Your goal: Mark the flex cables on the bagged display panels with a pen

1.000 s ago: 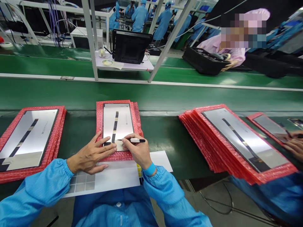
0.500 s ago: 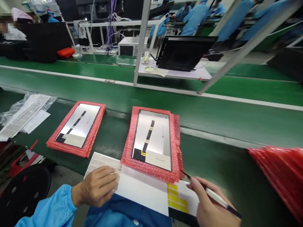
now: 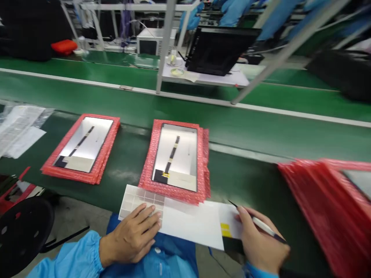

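My left hand (image 3: 136,233) lies with its fingers outstretched on a sheet of pale square labels (image 3: 139,201). In my right hand (image 3: 262,241) is a pen-like tool (image 3: 265,227) with a white shaft and a thin dark tip, pointing left. Between the hands lies a white backing sheet (image 3: 191,224); yellow labels (image 3: 225,230) show beside the right hand, partly covered. Just beyond, a display panel (image 3: 185,154) rests on red bubble-wrap bags (image 3: 146,170). A dark flex strip (image 3: 172,156) runs up its back, with a yellow label (image 3: 165,175) at the strip's lower end.
A second panel (image 3: 87,144) on red bubble wrap sits at the left, near papers and clear plastic (image 3: 23,127). Stacked red bags (image 3: 315,200) occupy the right. Behind stand a metal post (image 3: 165,50) and a monitor (image 3: 222,50). A black stool (image 3: 26,227) is at lower left.
The view has tilted down and shifted right. My left hand has flattened onto the label sheet. The tool's tip has moved away from the bubble wrap's corner. More of the yellow labels is covered.
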The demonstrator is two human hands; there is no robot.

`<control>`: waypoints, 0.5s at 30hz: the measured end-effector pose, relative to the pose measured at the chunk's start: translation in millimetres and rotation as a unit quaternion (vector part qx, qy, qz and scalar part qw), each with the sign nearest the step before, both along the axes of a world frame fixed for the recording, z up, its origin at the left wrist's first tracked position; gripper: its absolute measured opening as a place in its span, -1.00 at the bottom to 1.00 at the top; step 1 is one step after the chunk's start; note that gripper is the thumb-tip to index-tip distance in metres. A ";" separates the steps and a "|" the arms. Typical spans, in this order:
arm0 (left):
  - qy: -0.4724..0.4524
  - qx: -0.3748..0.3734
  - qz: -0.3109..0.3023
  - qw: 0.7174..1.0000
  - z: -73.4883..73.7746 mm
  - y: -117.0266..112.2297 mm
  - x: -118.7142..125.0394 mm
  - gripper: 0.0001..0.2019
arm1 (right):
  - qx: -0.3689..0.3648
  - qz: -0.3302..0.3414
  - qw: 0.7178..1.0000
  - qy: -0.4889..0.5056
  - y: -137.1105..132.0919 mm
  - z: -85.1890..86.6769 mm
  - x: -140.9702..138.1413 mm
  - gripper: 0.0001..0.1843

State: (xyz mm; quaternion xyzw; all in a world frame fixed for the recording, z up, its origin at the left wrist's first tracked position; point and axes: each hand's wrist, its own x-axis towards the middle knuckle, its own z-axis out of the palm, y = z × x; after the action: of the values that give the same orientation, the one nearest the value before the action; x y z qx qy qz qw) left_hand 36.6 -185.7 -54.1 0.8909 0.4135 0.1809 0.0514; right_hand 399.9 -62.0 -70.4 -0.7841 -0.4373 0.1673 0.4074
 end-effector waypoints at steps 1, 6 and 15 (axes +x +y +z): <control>0.003 -0.006 -0.004 1.000 1.6 1.0 6.2 -0.53 | -0.005 -0.012 1.000 0.011 -0.5 3.5 -1.4 -0.61; -0.010 -0.024 -0.022 0.999 7.1 8.0 18.0 -0.55 | 0.067 0.002 0.996 0.053 -13.6 35.0 -21.3 -0.64; 0.014 -0.016 0.025 0.999 10.8 38.0 8.4 -0.62 | -0.023 0.284 0.938 0.198 -47.9 60.8 -98.5 -0.84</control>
State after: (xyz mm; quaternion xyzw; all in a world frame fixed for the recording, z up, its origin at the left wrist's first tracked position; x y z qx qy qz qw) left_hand 45.0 -147.8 -43.3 0.8816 0.4394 0.1631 0.0554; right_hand 301.4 -109.9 -9.6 -0.5873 -0.5486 0.4380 0.4029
